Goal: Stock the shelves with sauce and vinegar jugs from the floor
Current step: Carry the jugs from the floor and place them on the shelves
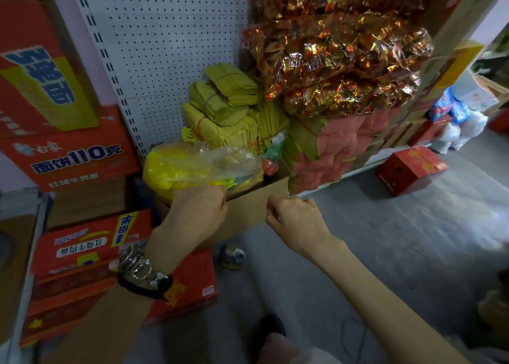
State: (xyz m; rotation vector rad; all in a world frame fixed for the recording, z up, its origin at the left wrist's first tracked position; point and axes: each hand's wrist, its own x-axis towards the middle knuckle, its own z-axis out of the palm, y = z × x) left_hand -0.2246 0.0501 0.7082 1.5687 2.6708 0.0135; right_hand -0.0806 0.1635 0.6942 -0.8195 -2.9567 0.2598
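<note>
Progress: the task looks to be at an early stage. No sauce or vinegar jug stands on the white perforated metal shelf unit in view; the space there is filled with other goods.

What is left: the one small jug with a pale cap and dark body is on the grey floor, not yet lifted. Other jugs may exist outside the view.

Jug position: it stands just in front of the open brown cardboard box, between the two forearms, near the flat red carton.

Jug look: it is blurred; I think it has a yellow and blue label, but I cannot read it, and I cannot tell sauce from vinegar.

Left hand: closed over the top edge of the brown box, beside the clear plastic bag with yellow contents. It appears to grip the box rim, though the fingers are hidden.

Right hand: curled into a loose fist at the front corner of the box; whether it pinches anything cannot be told.

Judgement: the hands are busy with the box, not with the jug.

Nearby goods: bundles of yellow paper and shiny red-gold foil packs occupy the shelf area.
</note>
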